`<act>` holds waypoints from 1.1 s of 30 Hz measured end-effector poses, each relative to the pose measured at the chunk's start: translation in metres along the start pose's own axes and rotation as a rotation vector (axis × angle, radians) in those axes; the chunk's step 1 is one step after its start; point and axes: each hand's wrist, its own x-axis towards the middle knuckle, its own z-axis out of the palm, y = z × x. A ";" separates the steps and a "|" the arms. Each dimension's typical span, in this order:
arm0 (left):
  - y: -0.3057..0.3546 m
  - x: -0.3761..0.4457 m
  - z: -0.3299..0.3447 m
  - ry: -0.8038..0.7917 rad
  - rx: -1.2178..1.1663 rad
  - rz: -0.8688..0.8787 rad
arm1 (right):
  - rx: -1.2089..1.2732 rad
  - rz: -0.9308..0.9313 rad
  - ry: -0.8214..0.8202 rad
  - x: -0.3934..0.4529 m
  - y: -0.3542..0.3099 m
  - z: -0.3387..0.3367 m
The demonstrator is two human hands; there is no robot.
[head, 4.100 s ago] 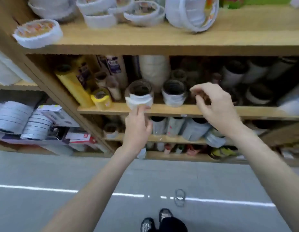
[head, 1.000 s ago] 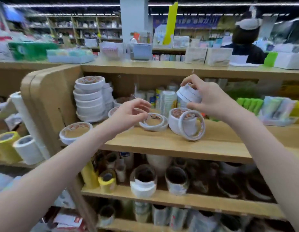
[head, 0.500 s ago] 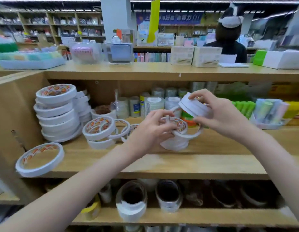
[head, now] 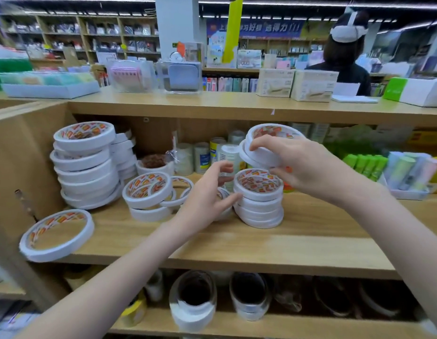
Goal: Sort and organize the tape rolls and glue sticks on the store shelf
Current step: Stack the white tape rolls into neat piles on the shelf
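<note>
white boxes [head: 297, 85], pink case [head: 125, 75], white pillar [head: 177, 25]

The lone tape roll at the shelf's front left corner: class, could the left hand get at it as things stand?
Probably yes. The left hand holds nothing, and the lone tape roll lies flat at the shelf edge with bare wood between them.

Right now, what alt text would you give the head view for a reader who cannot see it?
The right hand holds white tape rolls above a short stack of tape rolls on a wooden shelf, while the left hand touches the stack's side. A taller stack stands far left.
</note>
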 end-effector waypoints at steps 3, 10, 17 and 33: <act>-0.001 -0.013 -0.002 0.050 0.029 0.029 | 0.022 -0.017 -0.245 0.001 -0.003 0.015; -0.014 -0.034 -0.051 0.267 0.265 0.089 | 0.037 0.084 -0.293 0.006 0.000 0.019; -0.038 -0.061 -0.099 0.081 0.509 -0.133 | -0.064 -0.223 0.172 0.029 -0.050 0.036; -0.055 -0.055 -0.127 -0.205 0.516 -0.224 | 0.240 -0.063 -0.241 0.039 -0.072 0.101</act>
